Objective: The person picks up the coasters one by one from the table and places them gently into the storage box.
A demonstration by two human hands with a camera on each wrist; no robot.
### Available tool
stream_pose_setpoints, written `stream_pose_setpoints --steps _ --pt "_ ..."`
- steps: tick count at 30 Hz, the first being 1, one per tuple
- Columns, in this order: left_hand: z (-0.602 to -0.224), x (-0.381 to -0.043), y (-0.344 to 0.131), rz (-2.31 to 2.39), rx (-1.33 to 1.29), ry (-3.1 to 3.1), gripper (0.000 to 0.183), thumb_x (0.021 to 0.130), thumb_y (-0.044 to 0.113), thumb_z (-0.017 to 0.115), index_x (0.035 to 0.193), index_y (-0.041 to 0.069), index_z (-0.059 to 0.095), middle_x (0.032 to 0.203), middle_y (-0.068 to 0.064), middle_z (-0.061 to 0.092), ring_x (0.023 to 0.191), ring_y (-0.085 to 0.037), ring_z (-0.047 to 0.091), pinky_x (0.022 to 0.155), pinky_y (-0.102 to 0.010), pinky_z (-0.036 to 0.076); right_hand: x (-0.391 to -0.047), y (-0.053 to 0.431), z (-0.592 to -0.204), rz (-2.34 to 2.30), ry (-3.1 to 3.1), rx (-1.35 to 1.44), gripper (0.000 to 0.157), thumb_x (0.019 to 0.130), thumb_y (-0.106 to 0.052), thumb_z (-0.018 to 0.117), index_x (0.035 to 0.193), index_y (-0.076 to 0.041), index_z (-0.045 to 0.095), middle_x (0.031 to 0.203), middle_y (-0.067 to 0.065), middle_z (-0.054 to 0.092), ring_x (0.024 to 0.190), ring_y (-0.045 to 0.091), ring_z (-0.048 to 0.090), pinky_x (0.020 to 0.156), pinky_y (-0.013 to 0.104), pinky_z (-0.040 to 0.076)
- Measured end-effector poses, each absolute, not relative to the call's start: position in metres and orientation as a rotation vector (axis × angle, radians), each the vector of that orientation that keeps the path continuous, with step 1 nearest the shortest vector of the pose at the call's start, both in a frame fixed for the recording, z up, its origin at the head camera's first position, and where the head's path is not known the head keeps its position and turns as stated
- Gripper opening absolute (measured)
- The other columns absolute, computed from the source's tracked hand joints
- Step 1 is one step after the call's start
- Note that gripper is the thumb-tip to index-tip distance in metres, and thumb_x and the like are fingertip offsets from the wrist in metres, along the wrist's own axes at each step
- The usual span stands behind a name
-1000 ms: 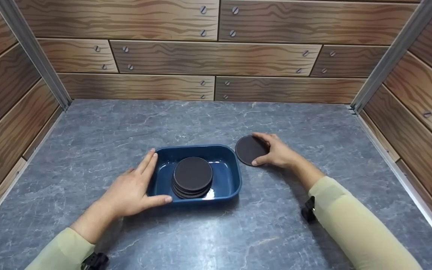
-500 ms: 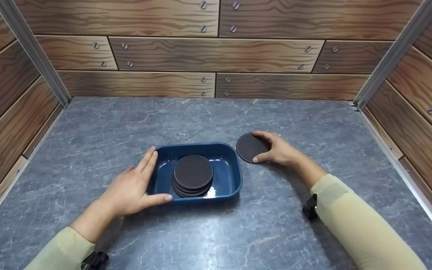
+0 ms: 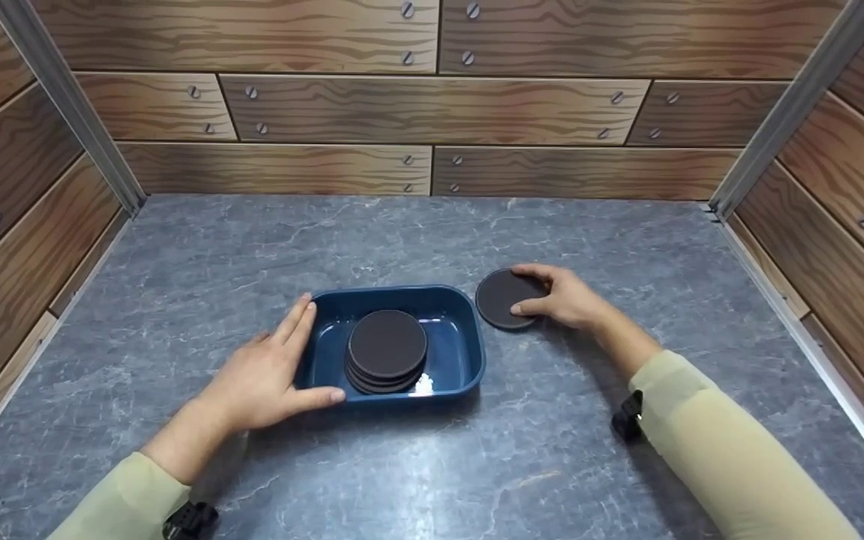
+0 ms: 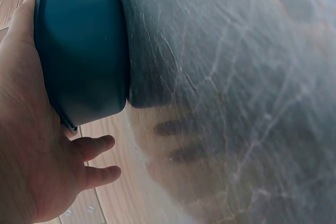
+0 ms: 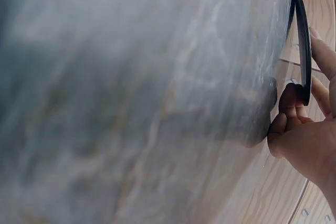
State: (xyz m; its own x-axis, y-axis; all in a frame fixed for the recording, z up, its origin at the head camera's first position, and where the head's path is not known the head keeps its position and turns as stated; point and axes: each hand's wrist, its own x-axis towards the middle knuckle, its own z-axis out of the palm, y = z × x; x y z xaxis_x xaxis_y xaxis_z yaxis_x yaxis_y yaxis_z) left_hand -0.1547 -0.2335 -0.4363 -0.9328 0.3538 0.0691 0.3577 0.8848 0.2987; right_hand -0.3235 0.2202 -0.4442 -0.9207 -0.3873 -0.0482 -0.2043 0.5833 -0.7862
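Note:
A dark blue rectangular dish (image 3: 443, 392) stands in the middle of the table in the head view. Inside it lies a stack of round dark brown coasters (image 3: 387, 343). My left hand (image 3: 259, 382) rests on the dish's left end, its fingers straight along the end wall and its thumb on the front rim. Just right of the dish, my right hand (image 3: 563, 298) pinches a single round coaster (image 3: 505, 298), with the thumb on top. In the right wrist view, this coaster (image 5: 303, 48) is tilted. Its near edge is raised off the table with fingertips beneath it, while the far edge touches down.
The grey marbled table (image 3: 432, 465) reflects the light. Wood-patterned walls (image 3: 432, 112) enclose it at the back and both sides, with metal posts (image 3: 766, 112) in the back corners. A black strap device sits at each wrist.
My right hand has shifted slightly right with the single coaster, and its thumb now lies further over the coaster's top. The left hand and the dish have stayed in place.

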Motion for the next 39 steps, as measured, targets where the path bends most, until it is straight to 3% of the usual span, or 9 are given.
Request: stream_pose_setpoints --steps 13,25,31,39 --pt "-0.437 -0.154 -0.233 -0.481 -0.564 -3.056 0.125 0.087 0.084 0.061 0.171 0.006 0.010 0.178 -0.010 0.003 0.138 -0.051 0.052 0.113 -0.066 0.040 -0.317 0.227 -0.438 -1.286 2.601 -0.500 0.066 0.091 -0.020 0.087 0.148 -0.001 0.061 0.147 0.023 0.061 0.133 0.036 0.055 0.117 0.047 0.036" --pt "-0.435 -0.154 -0.233 -0.477 -0.577 -3.037 0.124 0.088 0.083 0.061 0.170 0.003 0.013 0.178 -0.015 0.008 0.140 -0.047 0.052 0.114 -0.066 0.040 -0.309 0.231 -0.428 -1.422 2.580 -0.373 0.060 0.092 -0.025 0.086 0.145 -0.006 0.066 0.141 0.019 0.066 0.123 0.026 0.062 0.096 0.018 0.045" --pt "-0.434 -0.154 -0.234 -0.465 -0.574 -3.048 0.126 0.087 0.085 0.061 0.170 0.004 0.011 0.178 -0.013 0.006 0.139 -0.049 0.051 0.114 -0.066 0.040 -0.301 0.223 -0.417 -1.624 2.470 -0.383 0.061 0.094 -0.021 0.084 0.149 -0.003 0.061 0.139 0.023 0.065 0.105 0.015 0.070 0.084 0.018 0.055" --pt "-0.434 -0.154 -0.232 -0.467 -0.579 -3.058 0.127 0.087 0.085 0.060 0.170 0.003 0.010 0.178 -0.014 0.005 0.141 -0.047 0.050 0.116 -0.067 0.036 -0.283 0.197 -0.396 -1.783 2.374 -0.480 0.059 0.095 -0.015 0.083 0.148 -0.002 0.061 0.142 0.021 0.064 0.103 0.014 0.071 0.082 0.021 0.057"
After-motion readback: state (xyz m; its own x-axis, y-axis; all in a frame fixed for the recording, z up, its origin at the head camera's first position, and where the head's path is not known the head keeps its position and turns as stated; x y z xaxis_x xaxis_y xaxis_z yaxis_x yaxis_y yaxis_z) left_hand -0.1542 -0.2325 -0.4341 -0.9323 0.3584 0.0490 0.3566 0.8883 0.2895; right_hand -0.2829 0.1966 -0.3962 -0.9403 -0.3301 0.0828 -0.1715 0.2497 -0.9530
